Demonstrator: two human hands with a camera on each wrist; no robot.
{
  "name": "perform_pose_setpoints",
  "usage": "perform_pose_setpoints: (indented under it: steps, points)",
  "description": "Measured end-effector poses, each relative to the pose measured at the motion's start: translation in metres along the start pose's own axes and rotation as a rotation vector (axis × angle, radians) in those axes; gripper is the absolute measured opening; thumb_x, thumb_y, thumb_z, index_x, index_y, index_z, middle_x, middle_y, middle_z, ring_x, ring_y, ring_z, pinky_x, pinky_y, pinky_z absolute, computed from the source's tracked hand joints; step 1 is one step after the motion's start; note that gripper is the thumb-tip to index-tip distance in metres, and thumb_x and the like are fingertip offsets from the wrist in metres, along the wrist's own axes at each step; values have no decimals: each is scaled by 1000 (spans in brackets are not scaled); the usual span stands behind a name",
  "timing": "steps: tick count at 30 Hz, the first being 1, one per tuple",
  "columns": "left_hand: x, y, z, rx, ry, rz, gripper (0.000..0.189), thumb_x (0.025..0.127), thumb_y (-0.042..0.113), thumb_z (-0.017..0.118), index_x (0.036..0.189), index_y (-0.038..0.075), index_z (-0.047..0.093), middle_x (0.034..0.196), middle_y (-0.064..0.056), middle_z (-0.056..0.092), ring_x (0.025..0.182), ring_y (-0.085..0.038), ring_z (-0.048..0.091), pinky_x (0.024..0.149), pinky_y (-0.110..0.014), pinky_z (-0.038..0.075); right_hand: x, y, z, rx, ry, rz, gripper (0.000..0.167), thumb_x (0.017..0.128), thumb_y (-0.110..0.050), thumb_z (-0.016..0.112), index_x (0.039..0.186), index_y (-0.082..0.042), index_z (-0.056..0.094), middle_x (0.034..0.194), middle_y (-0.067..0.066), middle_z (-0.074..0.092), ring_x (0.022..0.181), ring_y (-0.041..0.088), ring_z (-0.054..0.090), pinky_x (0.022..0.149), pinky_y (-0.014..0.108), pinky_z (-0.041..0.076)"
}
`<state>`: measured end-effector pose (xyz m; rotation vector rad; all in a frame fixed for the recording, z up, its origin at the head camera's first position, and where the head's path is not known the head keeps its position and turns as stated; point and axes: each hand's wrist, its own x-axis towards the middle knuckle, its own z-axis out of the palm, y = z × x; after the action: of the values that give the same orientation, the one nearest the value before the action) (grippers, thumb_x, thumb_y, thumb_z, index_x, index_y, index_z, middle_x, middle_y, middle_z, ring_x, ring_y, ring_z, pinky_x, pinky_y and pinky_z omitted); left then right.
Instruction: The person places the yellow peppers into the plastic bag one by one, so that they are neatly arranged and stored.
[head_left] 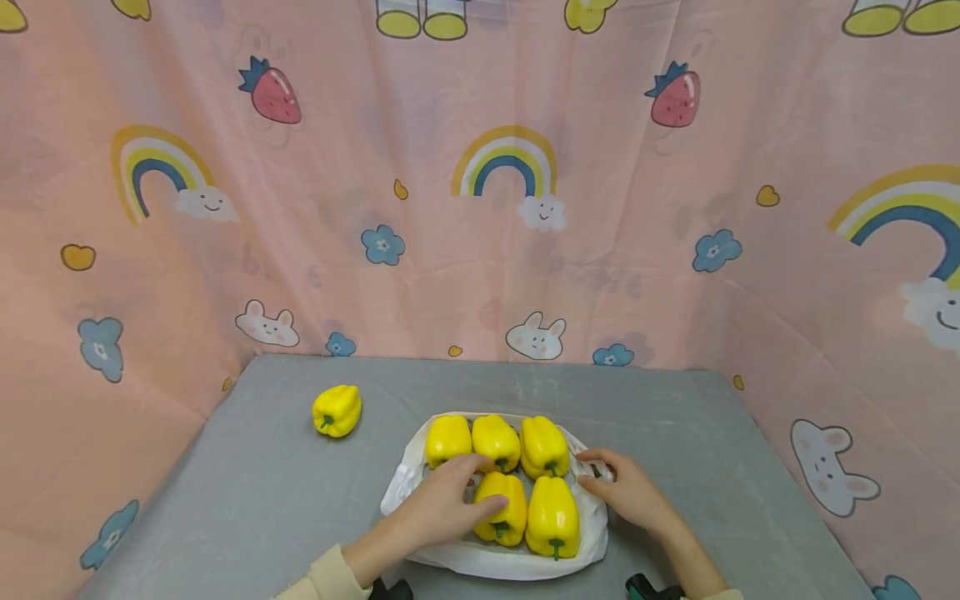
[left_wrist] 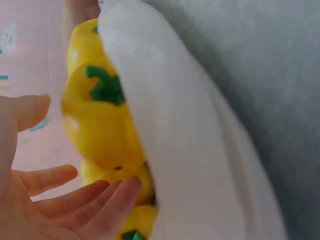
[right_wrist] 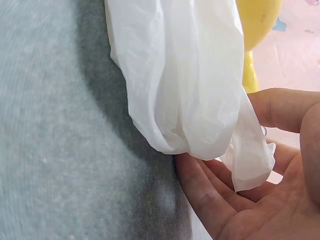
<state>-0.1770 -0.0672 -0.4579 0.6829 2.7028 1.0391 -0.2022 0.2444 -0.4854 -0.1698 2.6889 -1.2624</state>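
Note:
Several yellow bell peppers [head_left: 553, 517] lie in two rows inside a white plastic bag [head_left: 517, 567], whose rim is spread around them. My left hand [head_left: 450, 500] is over the bag's left part, at the front-left pepper [head_left: 504, 507], its thumb and fingers spread apart. In the left wrist view, the extended fingers [left_wrist: 112, 205] reach close to the peppers; whether they touch cannot be told. At the bag's right edge, my right hand [head_left: 626, 492] holds the rim. Its thumb and fingers [right_wrist: 205, 195] stand around the loose plastic, fingertips partly hidden by it.
One more yellow bell pepper [head_left: 337, 411] lies apart at the back left of the grey table [head_left: 247, 500]. A pink patterned curtain [head_left: 322, 167] surrounds the table at the back and sides. Dark wrist devices [head_left: 652, 587] show at the bottom edge.

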Motion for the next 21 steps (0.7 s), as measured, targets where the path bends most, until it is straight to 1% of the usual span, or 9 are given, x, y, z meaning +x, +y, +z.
perform_pose_setpoints:
  steps: [4,6,8,12,17,21]
  points:
    - [-1,0,-11,28,41,49,48,99,49,63,128,11,64,118,-3,66,99,-15,62,82,-33,54,0,1,0,8,-3,0,41,96,-30,72,129,-7,66,135,14,62,131,43,50,103,67,41]
    - [-2,-1,-17,30,66,68,43,99,43,64,126,9,65,115,-4,67,99,-16,62,82,-33,55,0,1,0,5,-2,0,41,95,-30,72,129,-7,66,134,14,62,131,43,50,103,67,40]
    - [-3,-2,-21,35,96,86,39,100,38,64,124,8,66,115,-6,68,99,-16,63,83,-32,56,0,0,0,0,-1,-3,41,95,-30,72,128,-7,66,134,14,63,131,43,50,103,67,41]
    - [-5,-5,-31,28,162,130,31,100,29,65,120,5,68,110,-7,69,95,-17,65,79,-32,57,0,-1,1,-6,2,-5,41,95,-30,72,128,-7,67,133,13,63,131,43,50,104,67,40]
    - [-7,-13,-41,31,244,201,23,99,17,67,116,1,68,103,-8,68,91,-21,65,74,-31,58,0,-1,1,-8,1,1,42,95,-31,71,129,-7,66,134,14,62,131,44,50,104,67,40]
    - [-6,-21,-49,55,290,227,21,97,13,69,114,0,68,101,-7,68,89,-22,64,73,-33,58,0,-1,1,-7,-2,11,43,95,-32,71,129,-7,66,135,14,62,131,44,49,104,67,40]
